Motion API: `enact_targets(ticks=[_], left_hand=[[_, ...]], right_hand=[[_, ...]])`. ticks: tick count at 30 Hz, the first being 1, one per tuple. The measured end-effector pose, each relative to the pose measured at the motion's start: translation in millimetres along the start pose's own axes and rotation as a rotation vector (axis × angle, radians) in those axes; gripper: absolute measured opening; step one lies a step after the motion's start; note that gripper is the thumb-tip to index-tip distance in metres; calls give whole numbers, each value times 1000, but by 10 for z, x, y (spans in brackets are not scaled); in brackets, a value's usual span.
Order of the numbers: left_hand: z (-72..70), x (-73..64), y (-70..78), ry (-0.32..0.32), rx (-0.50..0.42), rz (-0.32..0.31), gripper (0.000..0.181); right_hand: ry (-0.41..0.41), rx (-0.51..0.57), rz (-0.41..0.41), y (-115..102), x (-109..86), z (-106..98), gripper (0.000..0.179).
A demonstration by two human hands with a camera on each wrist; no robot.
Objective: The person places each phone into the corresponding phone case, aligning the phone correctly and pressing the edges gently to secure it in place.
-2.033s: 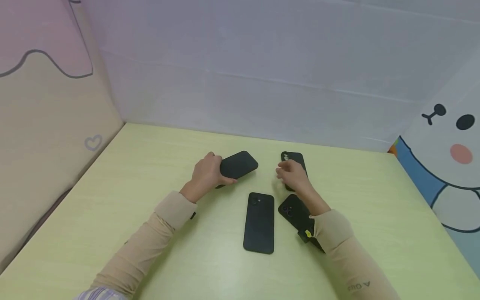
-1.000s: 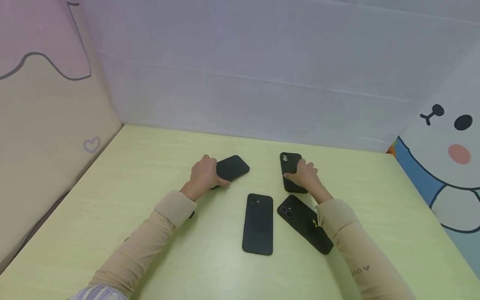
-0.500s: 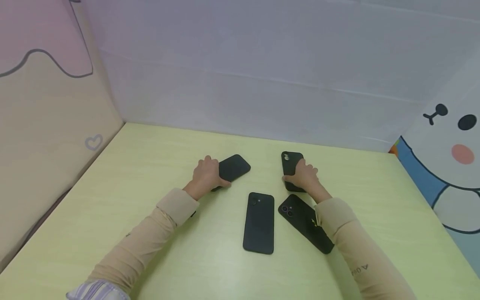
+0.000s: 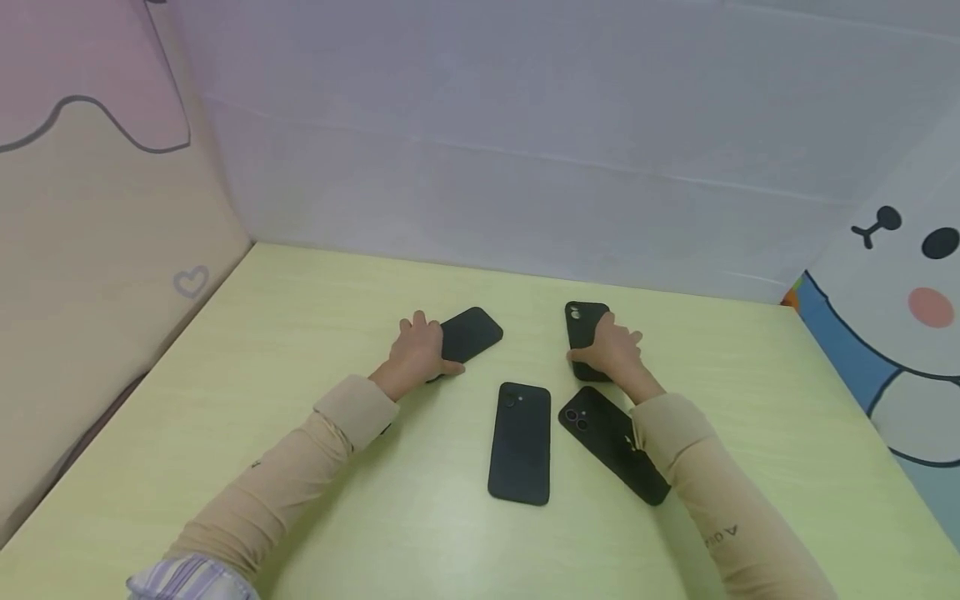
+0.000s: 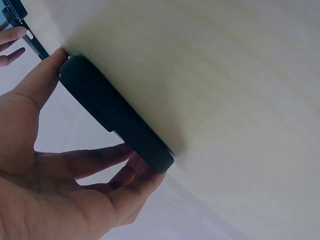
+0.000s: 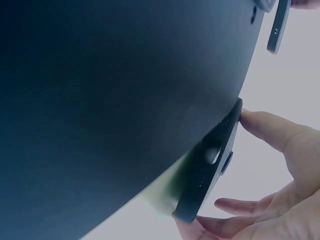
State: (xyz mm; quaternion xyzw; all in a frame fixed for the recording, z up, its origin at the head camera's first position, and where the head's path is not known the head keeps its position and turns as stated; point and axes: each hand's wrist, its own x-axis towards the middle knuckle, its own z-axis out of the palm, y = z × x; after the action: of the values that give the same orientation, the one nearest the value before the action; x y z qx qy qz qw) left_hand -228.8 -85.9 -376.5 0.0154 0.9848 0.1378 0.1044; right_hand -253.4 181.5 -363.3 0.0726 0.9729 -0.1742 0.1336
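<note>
Pinching opposite edges, probably for steadiness, the left hand grips the left phone and the right hand the right phone, fingers curled, at the table's far half; a middle phone and slanted phone lie unheld.

The right hand now grips the rear right phone-shaped item.
</note>
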Motion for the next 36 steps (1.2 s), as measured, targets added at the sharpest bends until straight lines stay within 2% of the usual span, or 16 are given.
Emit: enact_targets(ticks=[5,8,15,19,23,27,31,36], left_hand=[[44,-3,0,7,50,21,68],[61,-26,23,33,99,42,69],[34,-162,198,148,116,89,57],[24,-245,320,185,101,161,50],[42,-310,423,166,49,238,43],[75,-373,514,118,-28,292,40],[109,-418,611,54,-34,296,37],[158,-454,730,-5,22,289,38]], right_hand=[[18,-23,-2,8,-1,7,95],[14,-13,6,16,-2,10,96],[28,39,-15,49,-17,-13,94],[68,45,-40,79,-12,-27,84],[119,59,-64,104,2,-43,72],[145,92,-55,134,8,-57,61],[151,184,-29,170,9,-77,54],[120,385,21,211,12,-104,48]])
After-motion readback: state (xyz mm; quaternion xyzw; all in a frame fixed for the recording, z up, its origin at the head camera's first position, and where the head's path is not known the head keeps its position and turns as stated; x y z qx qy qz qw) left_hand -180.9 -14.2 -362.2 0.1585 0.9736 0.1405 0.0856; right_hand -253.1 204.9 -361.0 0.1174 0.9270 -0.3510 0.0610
